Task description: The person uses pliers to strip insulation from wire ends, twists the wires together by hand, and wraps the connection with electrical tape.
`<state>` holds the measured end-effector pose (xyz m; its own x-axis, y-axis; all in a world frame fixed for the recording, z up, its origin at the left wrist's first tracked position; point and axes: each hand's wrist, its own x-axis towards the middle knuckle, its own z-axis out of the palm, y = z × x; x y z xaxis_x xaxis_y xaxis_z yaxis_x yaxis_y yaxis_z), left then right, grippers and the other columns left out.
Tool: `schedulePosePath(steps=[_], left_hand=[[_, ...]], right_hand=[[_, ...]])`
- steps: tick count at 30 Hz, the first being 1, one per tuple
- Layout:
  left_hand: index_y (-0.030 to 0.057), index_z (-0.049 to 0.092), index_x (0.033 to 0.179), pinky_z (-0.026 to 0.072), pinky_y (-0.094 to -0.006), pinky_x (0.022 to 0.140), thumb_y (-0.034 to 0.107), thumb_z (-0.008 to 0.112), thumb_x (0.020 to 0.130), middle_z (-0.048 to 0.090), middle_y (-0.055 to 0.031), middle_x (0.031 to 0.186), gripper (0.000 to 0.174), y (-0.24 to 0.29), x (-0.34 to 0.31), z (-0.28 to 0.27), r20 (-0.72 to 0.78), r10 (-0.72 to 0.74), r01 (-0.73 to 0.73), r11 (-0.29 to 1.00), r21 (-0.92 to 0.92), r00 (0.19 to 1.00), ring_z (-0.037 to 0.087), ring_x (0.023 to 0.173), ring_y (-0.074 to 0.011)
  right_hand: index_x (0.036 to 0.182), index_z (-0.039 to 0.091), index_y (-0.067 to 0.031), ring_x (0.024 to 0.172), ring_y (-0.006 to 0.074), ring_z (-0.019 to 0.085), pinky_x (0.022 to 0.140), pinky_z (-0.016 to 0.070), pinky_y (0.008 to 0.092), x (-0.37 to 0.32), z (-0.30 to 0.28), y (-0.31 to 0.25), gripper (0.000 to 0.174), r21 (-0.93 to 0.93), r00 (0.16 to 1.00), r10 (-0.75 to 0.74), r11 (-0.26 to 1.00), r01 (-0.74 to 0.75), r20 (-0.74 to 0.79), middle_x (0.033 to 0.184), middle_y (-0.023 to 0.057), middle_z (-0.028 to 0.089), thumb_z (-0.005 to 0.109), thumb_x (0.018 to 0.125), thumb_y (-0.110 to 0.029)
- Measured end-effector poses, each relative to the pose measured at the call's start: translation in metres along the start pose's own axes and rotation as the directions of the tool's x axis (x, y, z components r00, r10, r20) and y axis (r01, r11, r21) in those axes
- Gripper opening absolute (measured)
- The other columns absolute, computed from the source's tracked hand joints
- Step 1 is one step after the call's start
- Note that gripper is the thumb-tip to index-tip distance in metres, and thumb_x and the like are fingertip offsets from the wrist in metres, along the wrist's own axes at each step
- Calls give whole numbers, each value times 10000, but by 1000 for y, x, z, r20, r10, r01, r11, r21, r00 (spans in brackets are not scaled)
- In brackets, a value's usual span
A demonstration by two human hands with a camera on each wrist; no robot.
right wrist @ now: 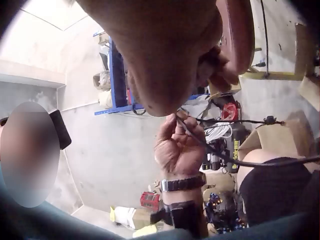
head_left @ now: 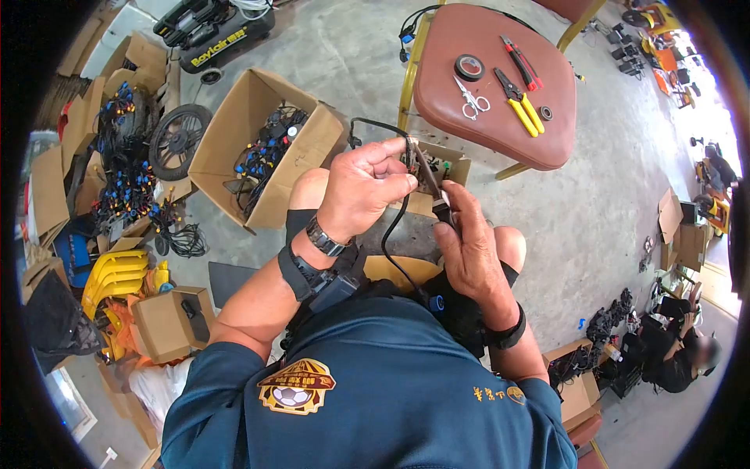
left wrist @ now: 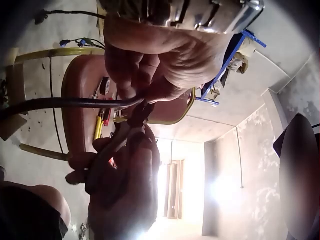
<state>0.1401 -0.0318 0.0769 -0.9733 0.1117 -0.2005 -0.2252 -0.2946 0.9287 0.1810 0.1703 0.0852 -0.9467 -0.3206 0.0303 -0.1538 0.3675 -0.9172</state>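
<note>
A black cable (head_left: pixel 391 227) hangs from the left hand (head_left: pixel 358 191), whose thumb and forefinger pinch it above the lap. The right hand (head_left: pixel 475 254) grips a dark narrow tool (head_left: pixel 427 170) that points up toward the left fingertips; its exact type is hard to tell. In the left wrist view the cable (left wrist: pixel 60 103) runs into the left fingers (left wrist: pixel 137 92), with the right hand (left wrist: pixel 125 185) close below. The right wrist view shows the cable (right wrist: pixel 240 162) at the left hand (right wrist: pixel 180 150), while the right hand (right wrist: pixel 160 60) hides its own tool.
A brown chair seat (head_left: pixel 496 86) bears scissors (head_left: pixel 470 100), tape (head_left: pixel 469 68), yellow-handled pliers (head_left: pixel 519 103) and a red cutter (head_left: pixel 522 62). Left of the knees stands a cardboard box (head_left: pixel 211 168) of cables. A smaller box (head_left: pixel 457 166) lies beyond the hands. Another person (head_left: pixel 672 352) is at the right.
</note>
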Motion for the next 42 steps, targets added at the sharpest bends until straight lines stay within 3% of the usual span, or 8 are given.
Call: schedulePosePath(steps=[5, 9, 18, 23, 30, 36, 39, 42], left_hand=[[-54, 547, 1300, 472, -196, 643, -70, 693, 800, 637, 7, 846, 521, -11, 0, -5, -28, 52, -44, 975, 218, 998, 565, 741, -34], [-52, 553, 1293, 466, -192, 653, -63, 698, 795, 630, 21, 848, 518, -13, -3, -8, -16, 74, -68, 965, 252, 997, 559, 750, -26], [-30, 570, 1291, 475, -192, 660, -53, 690, 809, 650, 4, 854, 498, -10, -3, -16, 43, 4, -12, 981, 192, 999, 590, 747, -42], [-29, 574, 1289, 479, -197, 648, -56, 686, 814, 652, -1, 850, 489, -5, -4, -15, 32, -25, 19, 986, 166, 999, 595, 733, -44], [-32, 574, 1284, 488, -201, 648, -60, 697, 807, 653, -8, 843, 493, -7, -2, -14, 43, -16, 9, 987, 157, 999, 602, 738, -52], [-35, 577, 1280, 496, -201, 667, -48, 707, 813, 649, -5, 848, 484, -3, -5, -9, 38, -24, 17, 982, 187, 999, 606, 752, -51], [-33, 578, 1281, 501, -205, 674, -44, 714, 814, 653, -8, 864, 486, -4, -7, -10, 77, -50, 38, 988, 151, 996, 614, 763, -57], [-34, 580, 1276, 506, -207, 681, -53, 720, 809, 658, -14, 875, 488, 0, -11, -7, 157, -100, 76, 986, 152, 983, 623, 774, -64]], right_hand=[[1460, 319, -57, 774, 147, 627, 628, 517, 264, 4, -21, -33, 462, 428, 901, 298, 802, -416, 317, 1028, 107, 566, 433, 1027, -172], [1498, 279, -91, 801, 154, 646, 611, 532, 254, 10, -38, -37, 499, 543, 872, 275, 695, -471, 404, 1137, 131, 576, 425, 1028, -170], [1426, 459, -63, 893, 170, 667, 684, 549, 257, 2, -55, -28, 549, 514, 892, 256, 743, -427, 371, 1320, 151, 538, 566, 889, -24], [1337, 514, 31, 939, 291, 698, 607, 572, 284, 2, -57, -28, 492, 536, 964, 164, 806, -252, 208, 1410, 228, 462, 558, 914, -216], [1280, 529, -28, 993, 225, 662, 801, 550, 327, 3, -63, -29, 650, 652, 963, -11, 738, -174, 268, 1515, 184, 334, 733, 666, 32], [1349, 418, -23, 990, 227, 657, 808, 551, 332, 8, -64, -52, 696, 640, 979, 24, 753, -150, 201, 1475, 178, 381, 704, 722, 70], [1329, 415, 4, 968, 218, 657, 787, 554, 315, 18, -69, -57, 642, 660, 977, -23, 741, -126, 212, 1454, 178, 401, 745, 779, -5], [1268, 445, 35, 889, 164, 649, 749, 545, 279, 30, -81, -60, 563, 509, 989, 64, 852, -125, 135, 1241, 145, 574, 741, 845, -190]])
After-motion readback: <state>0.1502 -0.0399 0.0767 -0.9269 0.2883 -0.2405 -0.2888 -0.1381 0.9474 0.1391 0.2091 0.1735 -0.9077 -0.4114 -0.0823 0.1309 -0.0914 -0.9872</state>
